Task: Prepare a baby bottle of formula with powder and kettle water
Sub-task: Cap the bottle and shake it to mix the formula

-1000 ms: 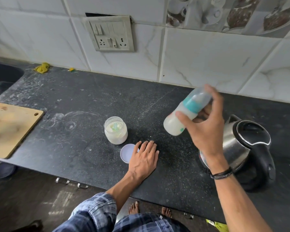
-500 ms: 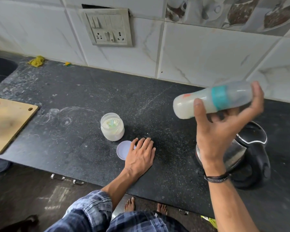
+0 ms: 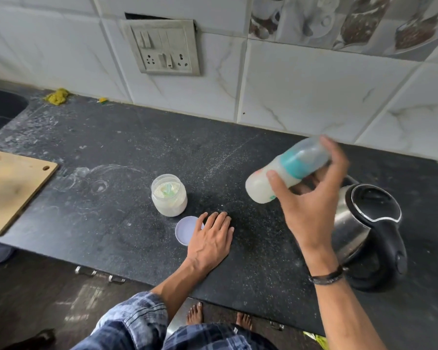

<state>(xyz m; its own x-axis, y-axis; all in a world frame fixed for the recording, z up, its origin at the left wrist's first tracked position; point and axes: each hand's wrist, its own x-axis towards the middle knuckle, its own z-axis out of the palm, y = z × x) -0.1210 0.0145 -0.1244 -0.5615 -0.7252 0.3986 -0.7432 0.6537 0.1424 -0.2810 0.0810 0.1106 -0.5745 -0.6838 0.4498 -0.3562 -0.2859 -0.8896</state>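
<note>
The bottle [image 3: 290, 164] has swung base-down again in the gripping right hand [image 3: 311, 205] (shaking); formula looks mixed, nearly done; left hand [image 3: 210, 238] lies flat.

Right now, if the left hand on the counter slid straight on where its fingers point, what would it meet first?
Likely only the white tiled wall: the left hand would cross bare black stone counter, right of the clear plastic powder jar. The milky baby bottle seems held above that line.

Teal-banded bottle [image 3: 288, 170] of white milk — black speckled counter [image 3: 127, 152], blue plaid sleeve [image 3: 134, 322].
</note>
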